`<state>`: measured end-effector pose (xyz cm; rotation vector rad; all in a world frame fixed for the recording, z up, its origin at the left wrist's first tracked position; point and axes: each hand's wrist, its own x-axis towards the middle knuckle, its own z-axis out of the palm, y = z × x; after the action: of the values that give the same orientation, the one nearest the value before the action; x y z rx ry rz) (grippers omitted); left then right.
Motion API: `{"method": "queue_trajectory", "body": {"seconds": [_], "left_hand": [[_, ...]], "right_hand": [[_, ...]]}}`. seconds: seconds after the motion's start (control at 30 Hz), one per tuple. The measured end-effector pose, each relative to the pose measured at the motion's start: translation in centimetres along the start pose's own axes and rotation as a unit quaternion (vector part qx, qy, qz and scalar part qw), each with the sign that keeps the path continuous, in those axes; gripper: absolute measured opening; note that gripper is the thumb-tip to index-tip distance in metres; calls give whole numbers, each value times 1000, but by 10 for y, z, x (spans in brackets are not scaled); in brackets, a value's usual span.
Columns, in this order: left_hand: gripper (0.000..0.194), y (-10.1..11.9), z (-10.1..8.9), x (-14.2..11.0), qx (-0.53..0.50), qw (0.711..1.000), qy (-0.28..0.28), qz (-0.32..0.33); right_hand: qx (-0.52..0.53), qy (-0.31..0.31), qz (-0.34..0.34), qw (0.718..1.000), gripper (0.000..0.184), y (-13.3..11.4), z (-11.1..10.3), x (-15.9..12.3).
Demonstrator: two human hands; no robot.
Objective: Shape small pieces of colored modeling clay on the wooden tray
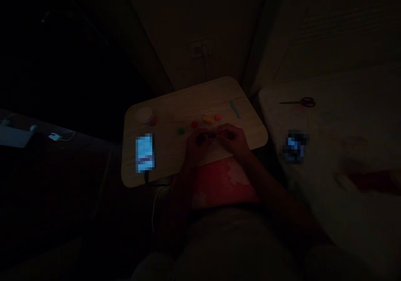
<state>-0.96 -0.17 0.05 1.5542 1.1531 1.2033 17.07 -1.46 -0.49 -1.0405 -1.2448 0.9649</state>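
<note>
Observe left hand (199, 141) over near part of pale, wood-grained, round-cornered tabletop (200, 96), wrist turned inward, fingers curled. Observe right hand (232, 139) close alongside, forearm slanting in from lower right, fingers bent toward left hand. Cannot tell state of either grip, nor whether anything lies within; too dark. Find just beyond both hands, left to right: small round green lump (181, 131), small round dark-red lump (194, 124), irregular yellow-orange lump (208, 119), small round pink lump (218, 117); cannot tell materials.

Note on tabletop's left side: pale, round-topped tub (144, 114); nearer, pixelated light-blue rectangular screen (145, 153), with black cable (156, 185) below. See beyond tabletop: dim wall (175, 30), pale rectangular socket (197, 49). Note at tabletop's right: slim blue stick-shaped tool (234, 109). Find farther right, on broad pale surface (338, 134): dark scissors (307, 102), pixelated dark device (294, 147), blurred red object (372, 180).
</note>
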Motion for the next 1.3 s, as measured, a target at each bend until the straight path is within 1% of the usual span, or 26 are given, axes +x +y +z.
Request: {"method": "queue_trajectory", "body": {"seconds": [0.17, 0.43, 0.63, 0.77, 0.87, 1.0, 1.07, 1.13, 1.2, 1.3], "left_hand": [[24, -1, 1, 0, 7, 1000, 12, -4], [23, -2, 1, -1, 5, 1000, 15, 1], [26, -5, 0, 0, 3, 1000, 11, -6], [25, -5, 0, 0, 16, 1000, 12, 4], [20, -5, 2, -1, 41, 999, 10, 26], [16, -5, 5, 0, 111, 991, 0, 75], [13, -6, 6, 0, 151, 984, -11, 99], [11, -8, 7, 1, 189, 976, -17, 109], [14, -11, 8, 1, 217, 970, -9, 106], [27, -15, 9, 0, 228, 968, 12, 101]], "right_hand": [[5, 11, 17, 1000, 15, 4, 1, -1], [-9, 23, -9, 1000, 8, 5, 1, 0], [-52, 28, -2, 998, 10, 8, 3, 0], [-52, 36, 0, 998, 12, 9, 4, 0], [-25, 64, 11, 998, 17, 8, 4, 1], [19, 114, 30, 993, 27, 7, 3, 2], [20, 116, 30, 993, 27, 8, 3, 3], [14, 110, 30, 993, 25, 9, 3, 3], [12, 107, 29, 994, 23, 10, 3, 3], [1, 107, 20, 994, 20, 11, 3, 3]]}}
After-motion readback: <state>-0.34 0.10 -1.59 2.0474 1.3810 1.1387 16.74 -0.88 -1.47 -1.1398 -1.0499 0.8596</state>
